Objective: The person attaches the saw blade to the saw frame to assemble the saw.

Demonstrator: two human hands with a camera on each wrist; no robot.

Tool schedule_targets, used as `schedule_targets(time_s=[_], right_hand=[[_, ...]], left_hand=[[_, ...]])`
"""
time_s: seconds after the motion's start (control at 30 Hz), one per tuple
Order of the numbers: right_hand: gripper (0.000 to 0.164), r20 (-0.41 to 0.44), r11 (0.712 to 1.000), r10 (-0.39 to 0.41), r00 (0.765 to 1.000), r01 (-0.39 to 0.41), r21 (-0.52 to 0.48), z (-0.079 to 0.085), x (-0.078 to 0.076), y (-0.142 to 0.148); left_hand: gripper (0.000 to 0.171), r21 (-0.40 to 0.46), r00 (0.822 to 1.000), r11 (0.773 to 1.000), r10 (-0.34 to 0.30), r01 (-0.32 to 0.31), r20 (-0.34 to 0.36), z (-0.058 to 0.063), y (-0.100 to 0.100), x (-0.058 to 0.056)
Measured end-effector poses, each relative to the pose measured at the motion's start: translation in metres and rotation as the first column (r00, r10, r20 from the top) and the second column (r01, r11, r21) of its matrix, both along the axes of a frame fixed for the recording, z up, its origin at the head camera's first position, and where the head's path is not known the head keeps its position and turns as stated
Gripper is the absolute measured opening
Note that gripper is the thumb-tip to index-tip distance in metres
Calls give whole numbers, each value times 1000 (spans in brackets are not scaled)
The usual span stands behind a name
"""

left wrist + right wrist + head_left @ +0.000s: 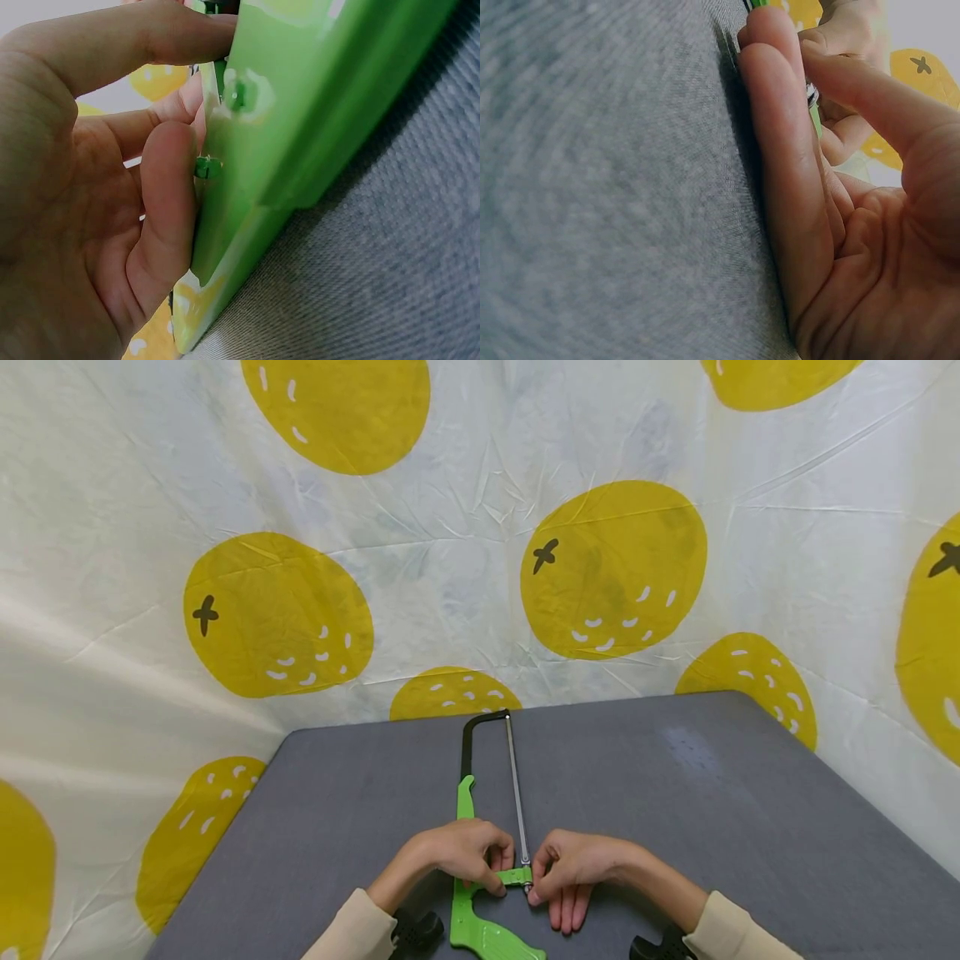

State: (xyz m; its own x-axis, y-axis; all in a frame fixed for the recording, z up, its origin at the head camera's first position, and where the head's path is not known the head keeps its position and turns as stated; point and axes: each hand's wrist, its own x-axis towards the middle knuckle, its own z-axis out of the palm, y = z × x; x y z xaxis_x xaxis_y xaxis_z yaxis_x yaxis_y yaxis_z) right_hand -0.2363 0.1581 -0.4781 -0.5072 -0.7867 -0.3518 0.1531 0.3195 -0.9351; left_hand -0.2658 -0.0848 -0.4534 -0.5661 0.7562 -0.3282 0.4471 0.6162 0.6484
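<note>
A hacksaw with a green handle (491,937) and a black front frame (467,750) lies on the grey surface, its far end pointing away from me. Its narrow metal blade (516,785) runs along the right side. My left hand (471,852) pinches the green crosspiece (513,877) near the blade's near end. In the left wrist view, that hand's thumb and fingers sit against the green body (262,127). Thumb and index finger of my right hand (576,867) pinch the small metal fitting (528,888) at the blade's near end, mostly hidden by the fingertips.
The grey padded table (360,793) spreads out on both sides of the saw, with a pale worn patch at the back right. A white cloth (450,585) printed with yellow fruit hangs behind and around it. Black wrist devices (420,930) sit under both wrists.
</note>
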Motion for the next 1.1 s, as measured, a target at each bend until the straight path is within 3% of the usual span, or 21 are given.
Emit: schedule_targets(time_s=[1.1], right_hand=[[8,12,1000,-14,1000,14,2,1,2,-3]], left_hand=[[17,-2,1000,1000,-11,11,-12,1,-1,1]])
